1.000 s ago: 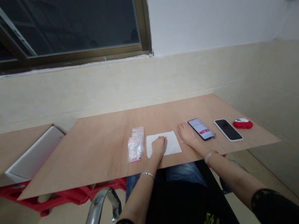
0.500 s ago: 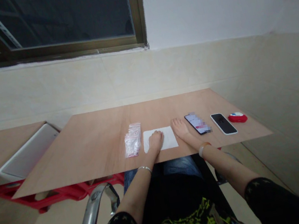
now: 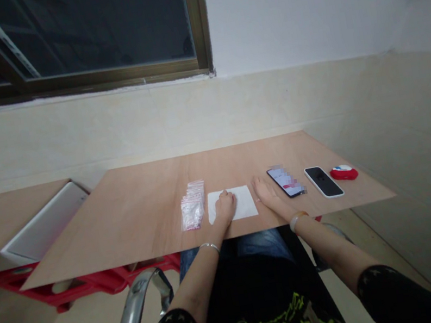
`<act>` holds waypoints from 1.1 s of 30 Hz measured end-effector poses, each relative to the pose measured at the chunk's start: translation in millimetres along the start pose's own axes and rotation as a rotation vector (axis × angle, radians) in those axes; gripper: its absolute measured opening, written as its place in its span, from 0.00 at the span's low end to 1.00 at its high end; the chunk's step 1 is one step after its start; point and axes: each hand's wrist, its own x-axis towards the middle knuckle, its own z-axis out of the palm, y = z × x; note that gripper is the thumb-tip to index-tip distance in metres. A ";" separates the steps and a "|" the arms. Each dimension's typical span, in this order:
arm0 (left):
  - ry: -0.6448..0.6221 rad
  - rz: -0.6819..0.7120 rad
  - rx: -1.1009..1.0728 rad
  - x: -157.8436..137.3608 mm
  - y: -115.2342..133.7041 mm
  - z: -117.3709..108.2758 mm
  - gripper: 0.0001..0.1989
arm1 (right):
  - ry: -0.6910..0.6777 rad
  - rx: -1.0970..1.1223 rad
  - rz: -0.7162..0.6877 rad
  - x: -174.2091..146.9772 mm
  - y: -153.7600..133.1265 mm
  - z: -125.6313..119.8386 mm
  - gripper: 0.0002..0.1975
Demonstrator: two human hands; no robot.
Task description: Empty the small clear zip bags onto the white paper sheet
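A white sheet of paper (image 3: 246, 203) lies near the front edge of the wooden table. My left hand (image 3: 226, 205) rests on it with the fingers curled in; whatever may be under or inside them is hidden. Just right of the sheet, my right hand (image 3: 265, 193) lies on the tabletop with its fingers stretched out, tipped somewhat onto its side, holding nothing. Left of the paper is an overlapping row of small clear plastic bags (image 3: 193, 207) with reddish edges.
Right of my right hand lie a phone with a lit screen (image 3: 285, 181), a white-rimmed phone with a dark screen (image 3: 323, 182) and a red and white object (image 3: 343, 172). A wall (image 3: 151, 120) borders the table (image 3: 136, 208) behind. A second table (image 3: 12, 209) stands left.
My right hand has rolled from palm down toward its side and shifted slightly right, away from the paper. My left hand stays curled on the sheet. The view has tilted slightly.
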 end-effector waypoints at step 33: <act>0.063 0.000 -0.054 -0.2 -1.9 -1.4 0.16 | 0.107 0.201 0.065 4.5 18.3 31.1 0.14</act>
